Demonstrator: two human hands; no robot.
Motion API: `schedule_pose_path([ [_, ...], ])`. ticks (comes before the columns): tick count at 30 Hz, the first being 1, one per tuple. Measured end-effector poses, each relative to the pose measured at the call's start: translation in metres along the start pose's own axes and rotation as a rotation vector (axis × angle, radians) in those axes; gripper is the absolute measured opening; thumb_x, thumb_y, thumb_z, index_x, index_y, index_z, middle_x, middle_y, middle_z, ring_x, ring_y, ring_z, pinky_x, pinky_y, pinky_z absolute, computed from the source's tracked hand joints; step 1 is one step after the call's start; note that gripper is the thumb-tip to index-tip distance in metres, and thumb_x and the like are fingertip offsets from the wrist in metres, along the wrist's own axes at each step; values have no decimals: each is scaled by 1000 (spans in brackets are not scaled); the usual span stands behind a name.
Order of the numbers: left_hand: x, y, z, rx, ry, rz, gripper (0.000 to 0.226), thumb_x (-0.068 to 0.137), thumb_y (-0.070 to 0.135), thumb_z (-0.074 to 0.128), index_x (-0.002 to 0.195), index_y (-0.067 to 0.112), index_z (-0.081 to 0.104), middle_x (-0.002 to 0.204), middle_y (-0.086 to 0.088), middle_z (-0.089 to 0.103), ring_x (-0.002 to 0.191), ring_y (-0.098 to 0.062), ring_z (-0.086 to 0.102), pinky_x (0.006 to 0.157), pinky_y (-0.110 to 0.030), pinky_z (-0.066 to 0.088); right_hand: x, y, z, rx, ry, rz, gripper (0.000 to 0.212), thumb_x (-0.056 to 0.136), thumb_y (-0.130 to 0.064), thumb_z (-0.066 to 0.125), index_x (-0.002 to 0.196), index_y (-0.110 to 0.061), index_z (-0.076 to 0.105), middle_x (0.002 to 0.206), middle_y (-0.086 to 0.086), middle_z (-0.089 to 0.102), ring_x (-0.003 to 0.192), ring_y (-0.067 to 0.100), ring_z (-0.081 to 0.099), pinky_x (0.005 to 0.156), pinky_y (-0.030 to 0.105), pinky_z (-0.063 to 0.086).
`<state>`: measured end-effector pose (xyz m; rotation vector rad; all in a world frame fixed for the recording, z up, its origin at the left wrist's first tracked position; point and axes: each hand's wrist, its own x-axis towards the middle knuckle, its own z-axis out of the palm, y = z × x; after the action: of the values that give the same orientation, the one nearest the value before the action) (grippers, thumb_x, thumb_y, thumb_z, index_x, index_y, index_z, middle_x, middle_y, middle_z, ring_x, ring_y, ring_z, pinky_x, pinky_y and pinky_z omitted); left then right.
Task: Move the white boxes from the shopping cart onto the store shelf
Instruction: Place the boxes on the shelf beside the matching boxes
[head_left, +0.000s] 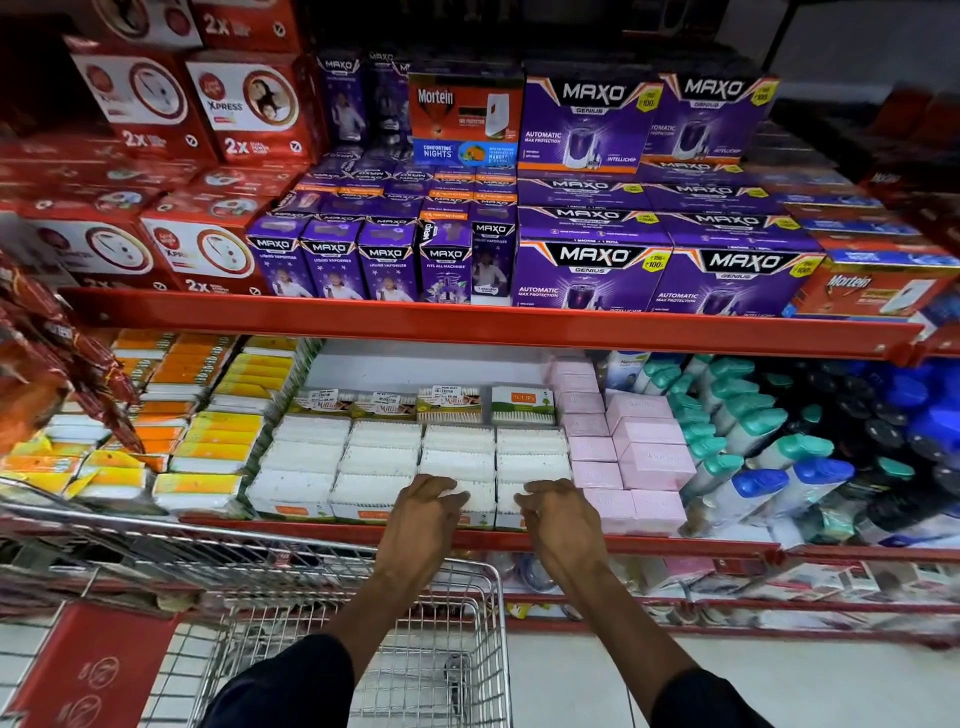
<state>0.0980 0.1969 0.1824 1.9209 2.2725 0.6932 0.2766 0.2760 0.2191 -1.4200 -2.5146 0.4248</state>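
Observation:
Several white boxes (382, 457) lie in rows on the middle store shelf (311, 526), which has a red front lip. My left hand (423, 512) rests on the front white box (480, 499) at its left side, fingers curled over its top. My right hand (558, 512) touches the neighbouring front white box (506, 496) from the right, fingers bent. Both hands press against the boxes rather than lift them. The wire shopping cart (467, 649) stands below my arms; the part of its basket in view holds no white boxes.
Pink boxes (644, 457) sit right of the white ones, then teal and blue bottles (769, 467). Orange and yellow packs (208, 431) lie to the left. Purple boxes (592, 270) fill the shelf above. Red packets (47, 364) hang at far left.

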Motion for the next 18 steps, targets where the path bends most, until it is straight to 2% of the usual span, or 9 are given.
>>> schedule_pose_path([
  [2,-2,-1,2,13,-1,21,27,89,10,67,114,18,72,119,-7,71,112,-25,59,98,-41,51,0,-3,-2,-3,-5,23,24,89,-4,63,103,-21,74,114,0,72,103,18,63,88,33,55],
  [4,-6,-4,3,29,-3,58,31,90,12,66,121,16,68,126,-9,68,118,-28,57,106,-42,46,-1,-7,-2,-39,6,21,26,91,-10,61,112,-24,70,120,-2,69,109,16,61,93,32,51],
  [7,-17,-15,-3,37,1,72,39,95,23,59,134,17,57,141,-6,56,133,-29,47,113,-45,37,-4,-14,5,-7,29,-62,38,95,-17,56,132,-25,55,143,-5,51,134,17,43,112,32,29],
  [8,-23,-23,-8,39,-3,60,40,98,28,52,136,17,54,144,-5,52,136,-28,43,113,-48,37,-5,-20,7,22,24,-91,40,96,-18,54,136,-23,52,146,-4,47,138,18,38,112,29,23],
  [10,-32,-44,-19,68,-2,28,42,99,31,44,137,17,53,147,-6,49,138,-29,40,112,-50,39,-3,-34,14,55,13,-151,38,97,-16,54,135,-20,53,147,1,47,138,20,38,111,30,27],
  [14,-43,-81,-45,76,-7,-111,33,97,16,57,130,15,60,138,-12,58,131,-33,47,104,-51,48,7,-64,38,45,-85,-216,44,89,0,58,129,-18,58,144,3,51,136,23,41,105,40,45],
  [18,-44,-90,-58,99,-55,-77,38,87,-2,66,122,13,67,123,-15,67,119,-34,58,92,-46,57,12,-79,49,2,-143,-203,64,79,14,56,132,-20,54,147,0,46,139,20,35,106,35,42],
])
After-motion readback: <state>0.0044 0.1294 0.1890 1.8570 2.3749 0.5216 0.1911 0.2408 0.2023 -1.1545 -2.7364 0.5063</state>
